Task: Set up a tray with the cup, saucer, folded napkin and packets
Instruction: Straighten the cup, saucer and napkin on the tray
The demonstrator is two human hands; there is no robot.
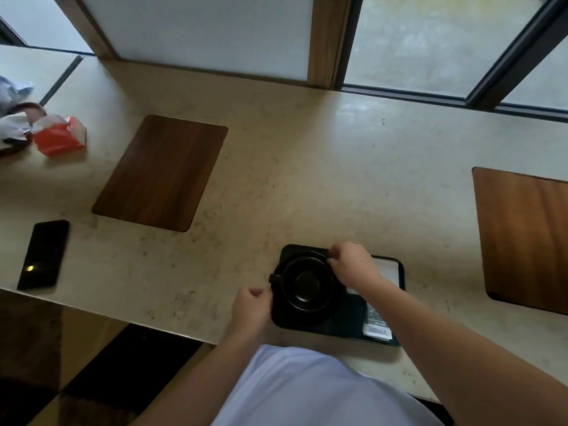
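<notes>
Counts, head view. One tray [344, 329], black, near the counter's front edge. One cup [307, 282], black, with one handle showing on its left side. One saucer [322, 316] under the cup. One white napkin [388, 269] on the tray's far right part, partly hidden by an arm. Packets [377, 322]: at least one at the tray's near right corner; whether it was one or two could not be told. Two hands were in view: left hand [250, 305] and right hand [352, 264]. Two wooden mats: one [161, 173] at left, one [528, 238] at right. One phone [43, 255]. One red wrapper [60, 136]. One counter [307, 179].
</notes>
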